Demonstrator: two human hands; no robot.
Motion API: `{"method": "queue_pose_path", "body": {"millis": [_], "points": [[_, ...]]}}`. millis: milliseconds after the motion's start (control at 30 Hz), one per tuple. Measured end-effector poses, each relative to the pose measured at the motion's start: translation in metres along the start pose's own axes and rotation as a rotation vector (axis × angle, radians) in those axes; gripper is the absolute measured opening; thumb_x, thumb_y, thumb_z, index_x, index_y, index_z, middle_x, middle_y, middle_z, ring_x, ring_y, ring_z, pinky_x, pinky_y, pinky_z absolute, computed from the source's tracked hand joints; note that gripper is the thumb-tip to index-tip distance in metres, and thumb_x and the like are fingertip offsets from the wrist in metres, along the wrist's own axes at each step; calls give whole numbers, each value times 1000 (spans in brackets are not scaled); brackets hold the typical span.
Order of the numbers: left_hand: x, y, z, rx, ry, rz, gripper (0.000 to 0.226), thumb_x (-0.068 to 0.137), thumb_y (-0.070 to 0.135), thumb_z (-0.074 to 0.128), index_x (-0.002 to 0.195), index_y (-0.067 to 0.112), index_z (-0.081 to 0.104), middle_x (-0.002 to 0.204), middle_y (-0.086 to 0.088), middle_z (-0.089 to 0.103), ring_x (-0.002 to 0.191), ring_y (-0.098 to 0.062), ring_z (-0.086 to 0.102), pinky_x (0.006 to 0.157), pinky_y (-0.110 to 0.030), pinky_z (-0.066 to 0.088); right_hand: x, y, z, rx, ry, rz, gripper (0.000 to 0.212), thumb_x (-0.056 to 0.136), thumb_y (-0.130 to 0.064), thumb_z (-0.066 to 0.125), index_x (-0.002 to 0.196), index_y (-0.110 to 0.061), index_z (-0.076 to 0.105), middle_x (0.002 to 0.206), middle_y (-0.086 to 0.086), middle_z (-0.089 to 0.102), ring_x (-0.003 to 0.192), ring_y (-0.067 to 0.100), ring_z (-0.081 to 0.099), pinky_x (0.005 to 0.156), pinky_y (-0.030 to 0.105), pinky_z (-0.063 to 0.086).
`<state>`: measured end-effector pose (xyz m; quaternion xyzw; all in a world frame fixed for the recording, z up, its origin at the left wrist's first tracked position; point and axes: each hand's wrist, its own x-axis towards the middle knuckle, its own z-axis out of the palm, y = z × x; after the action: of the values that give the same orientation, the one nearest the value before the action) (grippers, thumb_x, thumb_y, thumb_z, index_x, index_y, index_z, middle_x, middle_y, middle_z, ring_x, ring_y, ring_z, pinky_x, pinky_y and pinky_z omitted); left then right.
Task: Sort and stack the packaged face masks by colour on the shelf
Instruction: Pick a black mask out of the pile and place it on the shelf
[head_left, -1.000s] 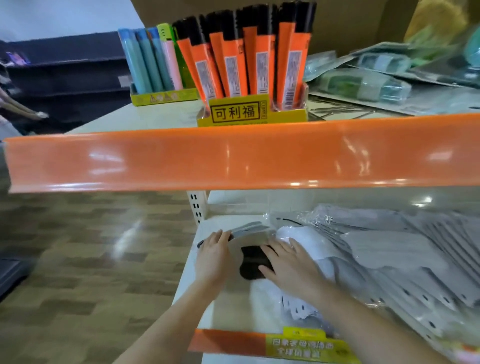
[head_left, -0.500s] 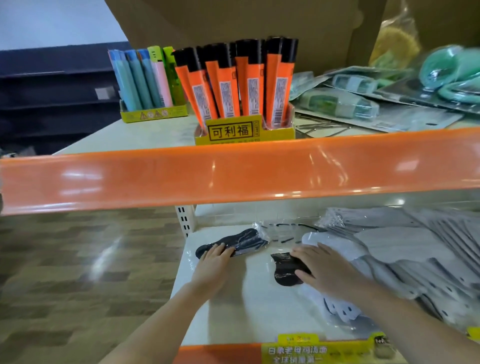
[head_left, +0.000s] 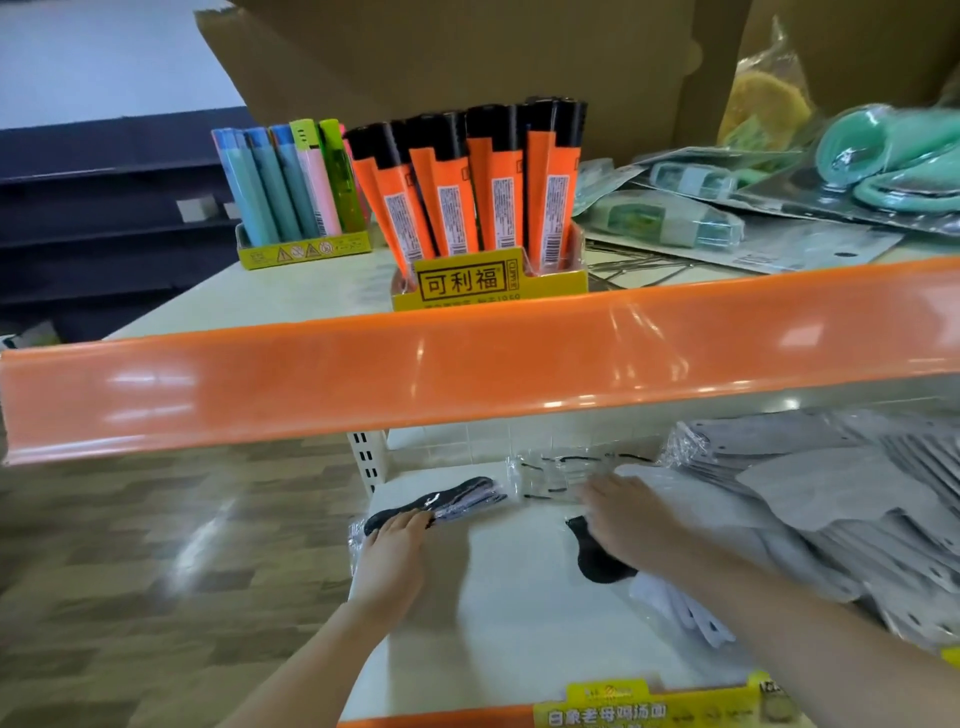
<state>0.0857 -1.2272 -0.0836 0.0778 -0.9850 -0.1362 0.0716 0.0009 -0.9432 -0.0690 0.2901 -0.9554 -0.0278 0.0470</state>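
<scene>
Cream shelf boards (head_left: 519, 623) sit in two tiers behind an orange price rail (head_left: 467, 374), with wood-look flooring off to the left. On the lower board, the left hand (head_left: 395, 551) lies flat, fingers extended together, its tips pressing the near end of a packaged black mask (head_left: 457, 501) at the back left. The right hand (head_left: 628, 519) rests palm-down, fingers straight and loosely spread, over a second black mask (head_left: 597, 561) and clear-wrapped white masks (head_left: 675, 608). Grey masks (head_left: 841, 499) lie fanned in a heap to the right. Orange lighters (head_left: 478, 192) stand in a yellow tray above.
</scene>
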Motion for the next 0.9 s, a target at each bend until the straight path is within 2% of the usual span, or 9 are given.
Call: {"method": "queue_pose_path", "body": {"millis": [100, 167, 333, 467, 533, 600, 667, 800, 900], "points": [[-1, 3, 2, -52, 4, -33, 54, 93, 2, 34, 144, 20, 39, 147, 3, 42, 135, -17, 36, 107, -27, 29, 24, -34, 2, 102, 20, -102, 41, 94, -21, 40, 133, -13, 48, 141, 3, 45, 130, 25, 41, 105, 39, 32], [0, 4, 5, -59, -8, -40, 52, 95, 4, 33, 144, 19, 38, 148, 3, 41, 136, -17, 34, 109, -28, 27, 36, -53, 0, 118, -58, -92, 47, 100, -30, 34, 144, -14, 36, 155, 1, 28, 143, 21, 24, 115, 46, 17], [7, 3, 11, -19, -62, -17, 51, 97, 6, 31, 146, 21, 35, 153, 3, 32, 142, -15, 24, 115, -32, 18, 47, -59, 5, 11, -157, -25, 55, 103, -44, 19, 150, -17, 26, 160, 2, 12, 147, 17, 11, 115, 57, 8], [8, 5, 13, 25, -148, 19, 50, 101, 15, 29, 149, 28, 27, 159, 3, 17, 147, -15, 9, 118, -35, 7, 39, -42, 9, -91, -111, 27, 54, 102, -46, 17, 150, -22, 23, 157, 5, 23, 142, 24, 26, 110, 54, 20], [10, 8, 13, 78, -196, 55, 51, 101, 23, 28, 151, 31, 20, 160, 3, 9, 147, -15, 3, 118, -37, 2, 36, -31, 12, -133, -89, 63, 54, 101, -49, 25, 145, -19, 35, 148, 9, 38, 132, 28, 40, 106, 51, 25], [14, 12, 12, 100, -250, 82, 51, 101, 28, 28, 151, 30, 17, 160, 3, 7, 147, -16, 1, 118, -39, 0, 35, -25, 10, -196, -69, 79, 52, 93, -55, 45, 123, -15, 60, 120, 12, 62, 108, 30, 59, 99, 49, 35], [20, 16, 12, 97, -275, 102, 48, 102, 30, 27, 150, 28, 22, 159, 3, 10, 147, -16, 3, 119, -40, 3, 33, -18, 3, -263, -18, 97, 48, 86, -57, 58, 98, -12, 69, 94, 10, 68, 92, 29, 63, 94, 48, 37], [29, 26, 15, 77, -224, 121, 36, 101, 33, 28, 135, 25, 40, 149, 6, 31, 142, -17, 18, 113, -37, 16, 27, 1, -8, -386, -180, 259, 60, 100, -55, 23, 125, -11, 55, 137, 14, 51, 134, 30, 35, 111, 54, 13], [31, 32, 17, 84, -184, 122, 33, 101, 37, 29, 127, 25, 45, 143, 9, 37, 140, -20, 22, 111, -36, 20, 25, 11, -11, -447, -317, 350, 58, 100, -53, 21, 122, -16, 61, 132, 6, 57, 135, 29, 33, 110, 61, 7]]}}
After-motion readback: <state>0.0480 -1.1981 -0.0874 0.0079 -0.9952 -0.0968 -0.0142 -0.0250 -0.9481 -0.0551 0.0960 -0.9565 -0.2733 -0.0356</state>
